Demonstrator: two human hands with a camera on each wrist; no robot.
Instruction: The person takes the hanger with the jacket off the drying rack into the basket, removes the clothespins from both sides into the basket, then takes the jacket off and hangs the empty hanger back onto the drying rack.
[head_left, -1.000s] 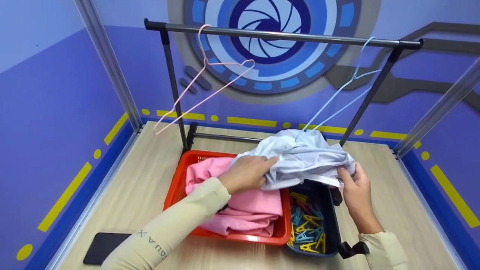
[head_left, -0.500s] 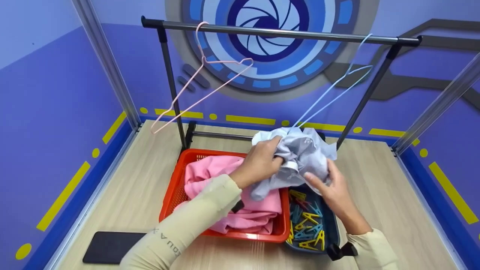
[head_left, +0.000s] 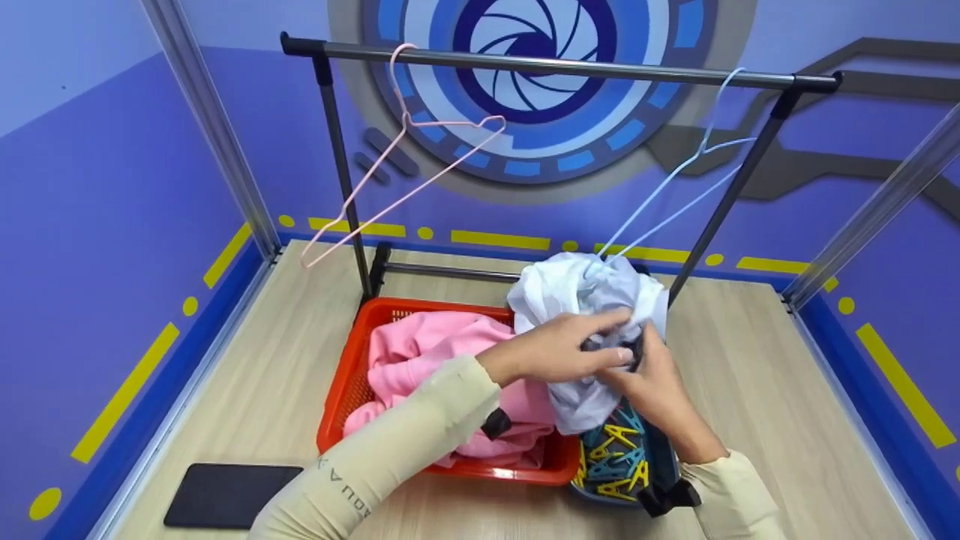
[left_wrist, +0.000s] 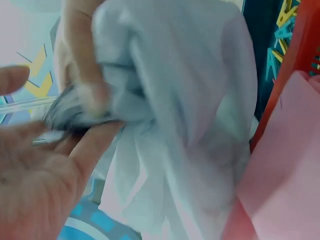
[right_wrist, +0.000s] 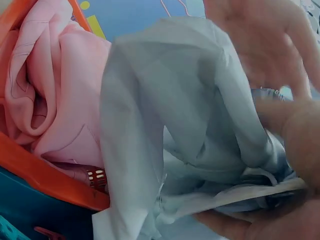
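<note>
A pale grey-white shirt (head_left: 551,289) hangs bunched between the two hands, over the dark bin. My right hand (head_left: 660,382) grips a gathered part of it, fingers and thumb closed on the cloth in the right wrist view. My left hand (head_left: 562,349) reaches across from the left, its fingers extended and its thumb apart. In the left wrist view, the left palm (left_wrist: 40,175) is turned up, with fingertips against a blurred dark patch in the cloth. Behind the shirt, a light blue hanger (head_left: 660,195) hangs from the rail, its lower end hidden by the cloth.
A pink garment (head_left: 435,345) fills the red basket (head_left: 334,405). Beside it, the dark bin (head_left: 667,457) holds yellow and teal clothespins (head_left: 619,457). A pink hanger (head_left: 405,172) hangs on the rail (head_left: 562,64). A black flat device (head_left: 225,495) lies at front left.
The left hand has moved right and its fingers have straightened off the cloth. The shirt has been gathered into a bunch and part now droops over the bin. The blue hanger has swung slightly.
</note>
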